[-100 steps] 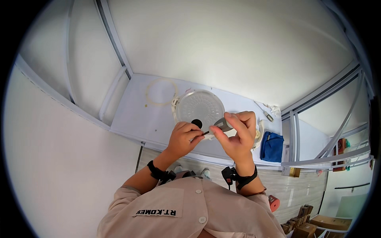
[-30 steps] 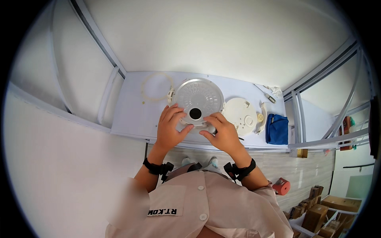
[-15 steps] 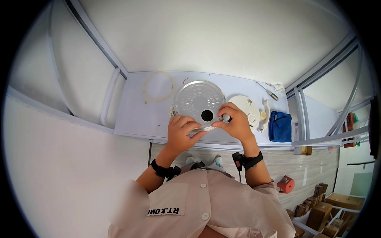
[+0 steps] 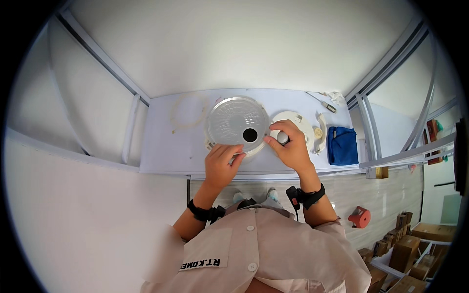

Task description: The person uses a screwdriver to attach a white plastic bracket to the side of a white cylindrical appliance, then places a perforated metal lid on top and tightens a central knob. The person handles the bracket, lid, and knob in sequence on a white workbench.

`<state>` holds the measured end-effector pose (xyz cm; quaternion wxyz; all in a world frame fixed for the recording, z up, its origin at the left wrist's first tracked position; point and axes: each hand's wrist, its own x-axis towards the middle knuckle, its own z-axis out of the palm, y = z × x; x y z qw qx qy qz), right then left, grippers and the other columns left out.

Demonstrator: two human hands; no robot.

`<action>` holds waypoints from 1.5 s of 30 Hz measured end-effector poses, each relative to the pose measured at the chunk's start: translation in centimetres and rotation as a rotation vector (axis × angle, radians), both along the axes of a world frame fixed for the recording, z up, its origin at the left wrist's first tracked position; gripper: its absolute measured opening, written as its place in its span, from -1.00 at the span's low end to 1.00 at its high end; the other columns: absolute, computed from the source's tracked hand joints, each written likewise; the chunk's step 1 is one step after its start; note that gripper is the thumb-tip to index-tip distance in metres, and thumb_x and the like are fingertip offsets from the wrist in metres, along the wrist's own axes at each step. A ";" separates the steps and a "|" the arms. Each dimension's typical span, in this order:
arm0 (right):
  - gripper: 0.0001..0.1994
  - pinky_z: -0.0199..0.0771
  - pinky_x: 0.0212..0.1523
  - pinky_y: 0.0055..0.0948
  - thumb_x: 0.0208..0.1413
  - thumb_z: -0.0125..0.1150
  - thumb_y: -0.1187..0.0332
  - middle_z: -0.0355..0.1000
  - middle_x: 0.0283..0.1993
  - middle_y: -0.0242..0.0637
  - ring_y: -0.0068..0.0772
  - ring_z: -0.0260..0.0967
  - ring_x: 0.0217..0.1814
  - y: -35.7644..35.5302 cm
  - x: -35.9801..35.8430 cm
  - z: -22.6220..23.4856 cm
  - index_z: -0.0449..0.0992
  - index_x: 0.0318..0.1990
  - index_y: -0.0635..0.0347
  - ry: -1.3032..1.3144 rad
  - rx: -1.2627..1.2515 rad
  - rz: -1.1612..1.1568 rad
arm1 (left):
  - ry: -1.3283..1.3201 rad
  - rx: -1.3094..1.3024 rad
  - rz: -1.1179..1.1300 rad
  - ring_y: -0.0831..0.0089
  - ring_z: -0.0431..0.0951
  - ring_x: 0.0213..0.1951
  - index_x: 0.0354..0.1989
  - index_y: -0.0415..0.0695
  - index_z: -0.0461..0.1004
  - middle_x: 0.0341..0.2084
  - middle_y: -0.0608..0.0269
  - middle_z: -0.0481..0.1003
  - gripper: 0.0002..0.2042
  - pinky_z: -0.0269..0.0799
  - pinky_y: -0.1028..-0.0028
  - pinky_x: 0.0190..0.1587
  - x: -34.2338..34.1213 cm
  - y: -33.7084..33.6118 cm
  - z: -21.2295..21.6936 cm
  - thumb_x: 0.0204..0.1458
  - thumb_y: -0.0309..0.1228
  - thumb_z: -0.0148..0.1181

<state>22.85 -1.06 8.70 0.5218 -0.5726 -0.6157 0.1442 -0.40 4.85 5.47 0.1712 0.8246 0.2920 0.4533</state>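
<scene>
Left hand [image 4: 222,163] resting at the near edge of a round grey ribbed disc [image 4: 237,122] with a dark hole in the middle, fingers [image 4: 233,152] curled narrow on its rim. Disc lying flat in the middle of the pale desk [image 4: 166,146]. Right hand [image 4: 291,146] just beside the disc on its right, fingers closed around a small grey knob-like part [image 4: 282,137], held over a white round plate [image 4: 298,119]. Thin pale ring [image 4: 188,111] lying left of the disc, apart from it. Blue cloth [image 4: 342,145] further right, near a curved white piece [image 4: 321,132]. Screwdriver [image 4: 322,102] at the far right corner of the desk.
</scene>
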 end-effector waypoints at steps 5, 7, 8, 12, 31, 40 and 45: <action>-0.76 0.47 -0.14 -0.49 0.02 0.37 0.60 0.52 -0.09 -0.26 -0.46 0.46 -0.17 -2.5 2.4 1.5 0.58 -0.11 0.27 0.260 -0.046 -0.072 | -0.042 0.150 0.016 0.25 0.57 -0.36 -0.27 -0.15 0.64 -0.39 0.21 0.62 -0.78 0.49 0.35 -0.30 1.6 -1.7 1.6 -0.15 -0.59 0.41; -0.78 0.44 -0.18 -0.52 0.03 0.25 0.66 0.51 -0.12 -0.29 -0.54 0.41 -0.19 -3.5 4.2 1.1 0.57 -0.14 0.27 0.341 0.006 -0.053 | -0.100 0.151 -0.079 0.23 0.55 -0.40 -0.29 -0.16 0.64 -0.41 0.20 0.60 -0.79 0.46 0.37 -0.34 2.7 -2.0 1.7 -0.15 -0.60 0.40; -0.79 0.43 -0.18 -0.53 0.03 0.21 0.67 0.51 -0.12 -0.28 -0.53 0.41 -0.20 -4.0 4.8 1.1 0.56 -0.16 0.27 0.395 0.042 -0.035 | -0.129 0.152 -0.124 0.22 0.53 -0.42 -0.30 -0.17 0.64 -0.42 0.19 0.59 -0.80 0.45 0.38 -0.36 3.3 -2.2 1.7 -0.16 -0.60 0.39; -0.87 0.36 -0.21 -0.57 0.01 0.15 0.63 0.49 -0.20 -0.29 -0.55 0.39 -0.21 -5.6 7.9 1.0 0.54 -0.28 0.27 0.423 0.124 -0.039 | -0.067 0.010 -0.289 0.25 0.54 -0.46 -0.30 -0.19 0.63 -0.43 0.19 0.58 -0.83 0.44 0.40 -0.40 6.3 -3.3 0.9 -0.11 -0.59 0.38; -0.80 0.51 -0.32 -0.57 0.27 0.38 0.33 0.62 -0.18 -0.27 -0.61 0.48 -0.31 -13.8 19.8 -1.4 0.56 -0.12 0.26 0.523 -0.056 -0.135 | 0.493 -0.377 0.061 0.22 0.63 -0.18 -0.15 -0.03 0.65 -0.27 0.31 0.58 -0.82 0.56 0.24 -0.19 22.0 -5.6 -10.6 0.10 -0.32 0.35; -0.78 0.57 -0.34 -0.56 0.32 0.33 0.28 0.62 -0.16 -0.19 -0.58 0.51 -0.27 -14.3 22.7 -2.4 0.52 -0.08 0.25 0.481 -0.096 -0.097 | 0.516 -0.341 0.125 0.17 0.62 -0.22 -0.21 -0.01 0.65 -0.29 0.30 0.57 -0.88 0.55 0.21 -0.22 23.6 -5.7 -11.5 0.18 -0.31 0.26; -0.83 0.52 -0.37 -0.57 0.29 0.36 0.35 0.63 -0.20 -0.27 -0.61 0.48 -0.33 -13.4 22.7 -1.8 0.55 -0.14 0.25 0.502 -0.050 -0.095 | 0.296 -0.541 0.058 0.33 0.62 -0.30 -0.24 -0.11 0.60 -0.27 0.33 0.60 -0.86 0.51 0.33 -0.28 23.5 -5.5 -10.8 0.26 -0.31 0.26</action>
